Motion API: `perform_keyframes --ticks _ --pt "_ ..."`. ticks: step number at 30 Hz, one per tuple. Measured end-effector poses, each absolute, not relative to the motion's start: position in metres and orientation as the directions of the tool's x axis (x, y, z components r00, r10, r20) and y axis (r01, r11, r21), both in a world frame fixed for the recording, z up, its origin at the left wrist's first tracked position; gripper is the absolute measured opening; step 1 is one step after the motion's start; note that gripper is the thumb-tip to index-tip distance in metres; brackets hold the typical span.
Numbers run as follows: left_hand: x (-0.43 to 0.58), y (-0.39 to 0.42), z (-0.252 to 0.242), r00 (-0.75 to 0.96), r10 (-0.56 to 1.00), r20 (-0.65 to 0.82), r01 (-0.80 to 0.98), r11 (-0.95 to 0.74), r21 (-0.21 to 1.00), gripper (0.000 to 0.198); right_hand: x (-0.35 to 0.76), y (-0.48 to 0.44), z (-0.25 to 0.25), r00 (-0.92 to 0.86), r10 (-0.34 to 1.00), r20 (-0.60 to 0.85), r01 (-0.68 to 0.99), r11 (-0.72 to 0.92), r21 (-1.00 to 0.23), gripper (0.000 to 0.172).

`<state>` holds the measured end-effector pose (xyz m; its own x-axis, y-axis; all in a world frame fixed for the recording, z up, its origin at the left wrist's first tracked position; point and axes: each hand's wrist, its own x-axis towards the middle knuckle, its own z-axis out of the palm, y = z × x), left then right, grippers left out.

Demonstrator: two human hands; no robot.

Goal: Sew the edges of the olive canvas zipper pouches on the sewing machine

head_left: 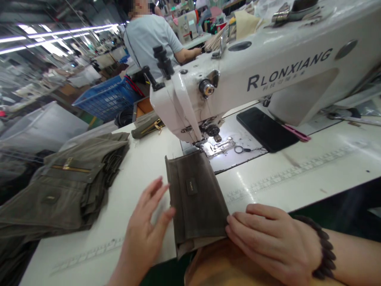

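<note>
Fingers (242,228) of the right hand (270,240), lower right of the frame, touch the lower right edge of a dark brown fabric pouch piece (205,210); with the thumb hidden, I cannot tell whether they pinch it. On that wrist sits a dark beaded bracelet (324,248). The left hand (145,226), lower centre-left, is loosely spread and grasps nothing, its fingertips right at the piece's left edge; contact is unclear.

The piece lies at the centre of the frame on the white counter (139,167), its upper end by the presser foot (200,145). It bears 1 small dark label (191,186) with gold lettering too small to read.

Across the upper right, the white sewing machine (235,75) reads "RLONXIANG" in dark capitals, the R largest, above a fainter line of small characters I cannot make out. Below its arm lies a black phone (268,129). Ruler markings (291,174) run along the counter at right, their digits illegible.

At left, stacked olive fabric panels (68,198) show a brass zipper (71,167) and another label (50,197), its gold writing blurred.
</note>
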<state>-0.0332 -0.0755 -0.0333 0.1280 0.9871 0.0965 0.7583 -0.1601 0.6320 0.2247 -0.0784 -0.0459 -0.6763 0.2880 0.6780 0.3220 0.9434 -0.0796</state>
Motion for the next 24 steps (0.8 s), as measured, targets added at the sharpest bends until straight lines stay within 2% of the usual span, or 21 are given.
perform_keyframes --ticks 1,2,3,5,7,9,12,15,24 --pt "-0.039 -0.068 -0.036 -0.082 0.997 -0.004 0.644 0.056 0.763 0.04 0.225 -0.078 -0.046 -0.667 0.289 0.686 0.329 0.941 -0.076 0.047" --pt "-0.042 -0.06 -0.038 -0.213 0.968 -0.13 0.458 0.217 0.862 0.041 0.226 -0.078 -0.047 -0.661 0.293 0.69 0.339 0.938 -0.073 0.045" --pt "-0.043 -0.053 -0.04 -0.258 0.93 -0.263 0.253 0.328 0.91 0.043 0.226 -0.078 -0.047 -0.657 0.298 0.693 0.35 0.934 -0.07 0.043" --pt "-0.04 -0.04 -0.042 -0.189 0.88 -0.436 -0.077 0.429 0.9 0.046 0.227 -0.078 -0.05 -0.655 0.297 0.694 0.368 0.929 -0.05 0.038" --pt "-0.035 -0.031 -0.041 -0.065 0.853 -0.518 -0.224 0.493 0.841 0.037 0.228 -0.078 -0.053 -0.66 0.288 0.694 0.373 0.928 -0.03 0.035" --pt "-0.029 -0.028 -0.039 0.05 0.821 -0.568 -0.23 0.563 0.794 0.026 0.229 -0.079 -0.056 -0.655 0.273 0.705 0.359 0.933 -0.028 0.035" --pt "-0.023 -0.03 -0.036 0.145 0.797 -0.587 -0.134 0.603 0.786 0.027 0.23 -0.081 -0.057 -0.659 0.319 0.681 0.367 0.927 -0.08 0.037" --pt "-0.02 -0.031 -0.036 0.147 0.805 -0.575 -0.114 0.591 0.799 0.033 0.231 -0.084 -0.057 -0.694 0.354 0.627 0.359 0.925 -0.125 0.038" --pt "-0.025 -0.031 -0.044 0.128 0.796 -0.591 -0.084 0.603 0.793 0.037 0.227 -0.081 -0.058 -0.777 0.302 0.552 0.252 0.953 -0.168 0.04"
